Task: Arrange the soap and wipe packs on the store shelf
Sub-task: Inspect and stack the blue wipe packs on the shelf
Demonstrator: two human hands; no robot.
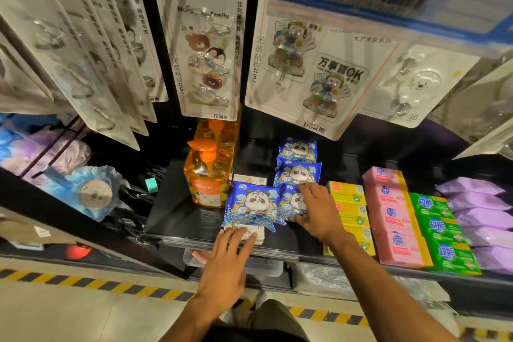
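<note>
Wipe packs (251, 204), blue w/ panda print, lie at frame ctr on the black shelf (177, 217): two side by side at the front edge, two more in a row behind the frame-right one, and the front-left pack sits on a white flat pack (247, 235). Left hand (224, 264), lower ctr, has straight fingers w/ tips touching that white pack at the shelf lip; right hand (319, 211) lies spread flat on the front-right panda pack, gripping nothing. To frame right run rows of yellow soap boxes (349, 203), pink soap bars (394, 217) and green soap bars (441, 225); an orange pump bottle (208, 183) stands just left of the packs.
</note>
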